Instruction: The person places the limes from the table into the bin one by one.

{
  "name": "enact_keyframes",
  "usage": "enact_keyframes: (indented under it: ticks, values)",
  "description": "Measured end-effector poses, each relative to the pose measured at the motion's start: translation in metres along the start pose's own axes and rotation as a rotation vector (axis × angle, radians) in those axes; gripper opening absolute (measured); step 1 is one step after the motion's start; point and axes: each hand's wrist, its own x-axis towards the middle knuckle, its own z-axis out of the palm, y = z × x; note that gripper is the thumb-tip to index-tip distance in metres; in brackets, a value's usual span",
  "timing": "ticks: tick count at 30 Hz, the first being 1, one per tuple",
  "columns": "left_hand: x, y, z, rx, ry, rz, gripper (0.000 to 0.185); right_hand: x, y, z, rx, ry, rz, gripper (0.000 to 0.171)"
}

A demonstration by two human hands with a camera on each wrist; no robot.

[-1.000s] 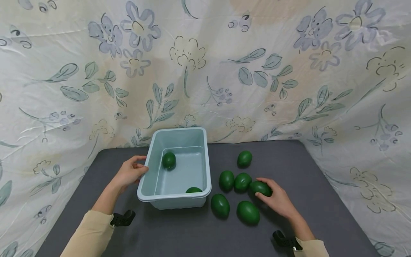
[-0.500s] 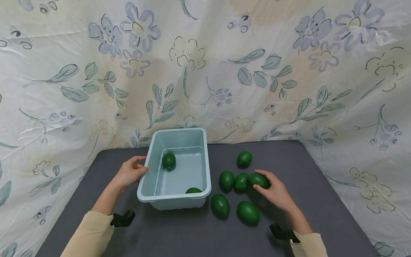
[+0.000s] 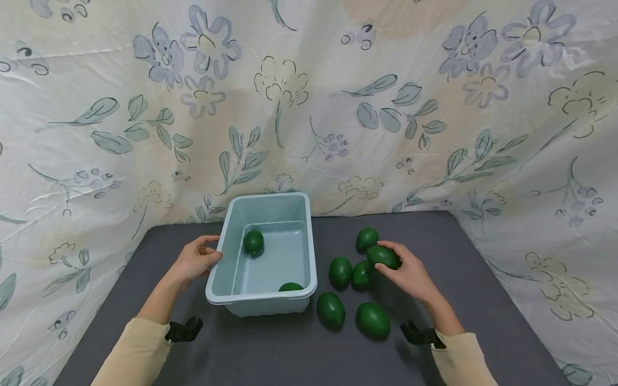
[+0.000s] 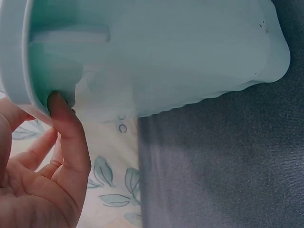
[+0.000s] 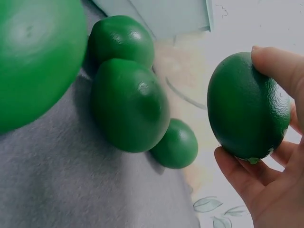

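Green fruit, one held, beside pale blue tub.
Right hand (image 3: 409,272) wraps fingers around green fruit (image 3: 383,257), right of tub (image 3: 309,244); left hand (image 3: 195,260) grips tub's left rim.

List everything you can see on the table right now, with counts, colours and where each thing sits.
bin: one, pale blue-green, left of centre on the cloth.
limes in the bin: two, dark green; one at the far left of the floor, one at the near wall, partly hidden.
limes on the cloth: five, dark green, right of the bin.
held lime: one, dark green, lifted above the loose group.
table cloth: one, dark grey.
backdrop sheet: one, cream with floral print, behind and at the sides.
left hand: holds the bin's left rim.
right hand: fingers curled round the held lime.
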Motion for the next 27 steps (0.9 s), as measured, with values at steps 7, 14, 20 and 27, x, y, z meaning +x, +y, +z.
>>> enact_keyframes:
  ticks: [7,14,20,27]
  values:
    - [0.0,0.0,0.001,0.006,0.003,-0.001,0.058,0.011,-0.011,-0.001,0.029,-0.035,0.02,0.058]
    - [0.002,-0.002,0.0,0.007,0.006,-0.003,0.057,0.021,-0.021,0.002,0.039,-0.034,-0.021,0.057]
    - [0.001,-0.002,0.001,0.011,0.006,0.0,0.057,0.027,-0.028,0.006,0.051,-0.057,-0.038,0.057]
    - [0.001,-0.003,0.0,0.009,0.008,0.013,0.056,0.038,-0.04,0.013,0.062,-0.077,-0.066,0.056]
